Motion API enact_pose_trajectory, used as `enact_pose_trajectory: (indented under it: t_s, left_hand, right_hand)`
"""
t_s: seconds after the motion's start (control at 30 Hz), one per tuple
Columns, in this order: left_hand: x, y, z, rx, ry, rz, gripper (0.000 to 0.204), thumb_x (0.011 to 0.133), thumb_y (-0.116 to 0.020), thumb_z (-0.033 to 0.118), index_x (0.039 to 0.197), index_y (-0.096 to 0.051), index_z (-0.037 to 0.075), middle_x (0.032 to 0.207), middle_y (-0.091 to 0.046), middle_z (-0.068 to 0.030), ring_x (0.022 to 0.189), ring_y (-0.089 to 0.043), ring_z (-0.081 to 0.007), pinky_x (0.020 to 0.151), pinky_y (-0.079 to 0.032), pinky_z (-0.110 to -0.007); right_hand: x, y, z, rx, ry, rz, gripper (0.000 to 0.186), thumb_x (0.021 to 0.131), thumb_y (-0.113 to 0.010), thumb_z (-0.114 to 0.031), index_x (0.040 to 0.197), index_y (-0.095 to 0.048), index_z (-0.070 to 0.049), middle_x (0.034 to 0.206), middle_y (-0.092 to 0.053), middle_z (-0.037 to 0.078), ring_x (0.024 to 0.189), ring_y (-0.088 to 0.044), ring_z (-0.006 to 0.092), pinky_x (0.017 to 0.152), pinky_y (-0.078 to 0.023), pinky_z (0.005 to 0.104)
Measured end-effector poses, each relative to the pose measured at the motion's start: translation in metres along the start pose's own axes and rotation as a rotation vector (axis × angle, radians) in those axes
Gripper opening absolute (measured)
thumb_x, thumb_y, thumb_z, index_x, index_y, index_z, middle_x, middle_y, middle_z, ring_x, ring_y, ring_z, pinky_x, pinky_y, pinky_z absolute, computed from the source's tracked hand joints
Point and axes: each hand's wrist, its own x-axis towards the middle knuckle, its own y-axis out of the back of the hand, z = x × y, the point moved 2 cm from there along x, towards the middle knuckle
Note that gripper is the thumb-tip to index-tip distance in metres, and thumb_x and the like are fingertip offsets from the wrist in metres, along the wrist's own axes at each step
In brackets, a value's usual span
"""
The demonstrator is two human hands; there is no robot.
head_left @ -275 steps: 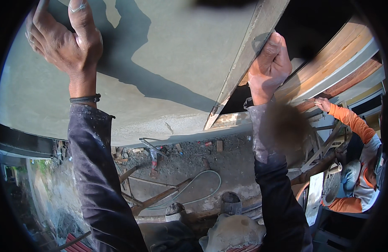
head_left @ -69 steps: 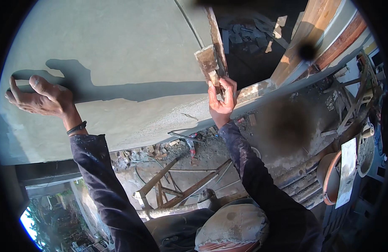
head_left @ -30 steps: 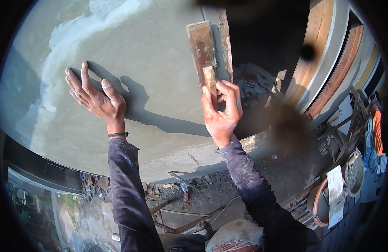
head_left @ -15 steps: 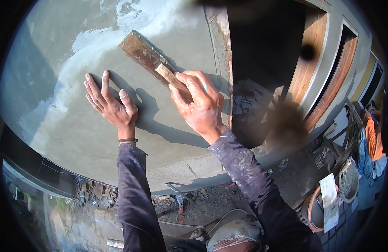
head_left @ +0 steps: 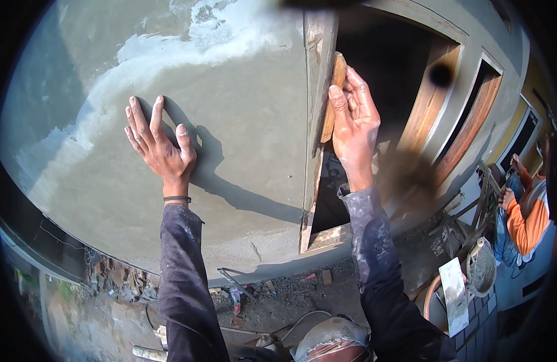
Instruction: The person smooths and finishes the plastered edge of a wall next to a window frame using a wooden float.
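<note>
My left hand [head_left: 161, 142] rests with spread fingers on the grey plastered wall [head_left: 242, 120], its palm toward the surface and its shadow cast to the right. My right hand [head_left: 355, 123] is closed around the light wooden handle of a plastering float [head_left: 338, 69]. The float stands nearly upright, turned edge-on along the wall's right-hand corner beside a dark opening. My fingers and the handle hide part of its board. White smears of plaster mark both hands and my dark sleeves.
A wood-framed opening [head_left: 429, 102] lies right of the wall. At lower right are a mortar bucket [head_left: 432, 301], a flat pale board [head_left: 454, 295] and a round mortar pan [head_left: 482, 268]. Another person in orange sleeves [head_left: 527, 223] is at far right. Rubble and a plastic bottle [head_left: 236, 300] lie below.
My right hand has carried the float right, from the wall face to the corner by the opening, turning it from slanted to nearly upright. My left hand stays on the wall.
</note>
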Motion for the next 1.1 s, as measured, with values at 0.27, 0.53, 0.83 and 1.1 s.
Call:
enact_pose_trajectory:
  t_s: [0.27,0.53,0.83,1.1]
  left_hand:
    - [0.0,0.003,-0.005,-0.008,-0.009,0.026,0.055,0.105,-0.042,0.046,0.154,-0.047,0.021,0.168,-0.033,-0.0127,0.157,-0.026,-0.0342,0.126,-0.014,-0.055]
    - [-0.002,-0.001,-0.007,-0.031,0.011,0.035,0.056,0.102,-0.044,0.05,0.151,-0.052,0.024,0.168,-0.034,-0.0123,0.157,-0.027,-0.0329,0.126,-0.014,-0.053]
    - [0.0,0.0,-0.006,-0.047,0.006,0.049,0.055,0.101,-0.047,0.05,0.15,-0.052,0.024,0.167,-0.035,-0.0111,0.155,-0.029,-0.0338,0.126,-0.015,-0.055]
    - [0.0,-0.005,-0.008,-0.088,-0.053,0.107,0.056,0.101,-0.049,0.051,0.148,-0.056,0.022,0.164,-0.039,-0.0121,0.154,-0.032,-0.0345,0.125,-0.017,-0.055]
  right_hand:
    - [0.019,0.003,0.024,-0.019,0.066,-0.135,0.049,0.103,-0.069,-0.018,0.147,-0.057,-0.003,0.123,-0.066,0.006,0.108,-0.061,0.0115,0.099,-0.051,0.0272]
    - [0.013,0.002,0.022,-0.093,0.063,-0.137,0.049,0.101,-0.071,-0.017,0.147,-0.058,-0.004,0.119,-0.067,0.007,0.104,-0.061,0.0112,0.094,-0.052,0.0268]
    - [0.01,-0.001,0.016,-0.073,-0.068,-0.107,0.038,0.101,-0.072,-0.016,0.135,-0.064,0.001,0.101,-0.067,0.002,0.081,-0.055,0.005,0.073,-0.049,0.0212]
    - [-0.005,0.011,0.028,-0.047,-0.115,-0.18,0.028,0.102,-0.071,-0.017,0.121,-0.068,0.003,0.091,-0.067,0.001,0.076,-0.052,0.0047,0.07,-0.047,0.0208]
